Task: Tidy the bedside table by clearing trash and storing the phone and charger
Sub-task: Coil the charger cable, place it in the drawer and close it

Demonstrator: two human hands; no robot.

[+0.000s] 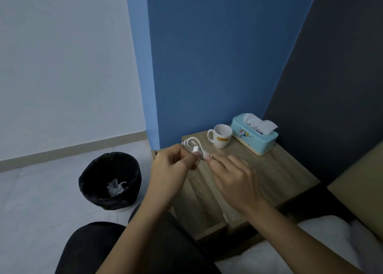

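Observation:
A white charger cable (193, 146), coiled into loops, hangs above the left front part of the wooden bedside table (275, 170). My left hand (170, 166) grips the coil from the left. My right hand (234, 180) pinches the wrapped part of the cable with thumb and fingertips, its other fingers spread. To the left on the floor stands a black-lined trash bin (91, 182) holding crumpled white tissue (116, 187). No phone shows in this view.
A white mug (220, 135) with a yellow logo and a turquoise tissue box (253, 137) stand at the table's back. A drawer front (207, 217) shows below the tabletop. White bedding (310, 249) lies at the lower right, a dark-trousered knee (93, 246) at the bottom.

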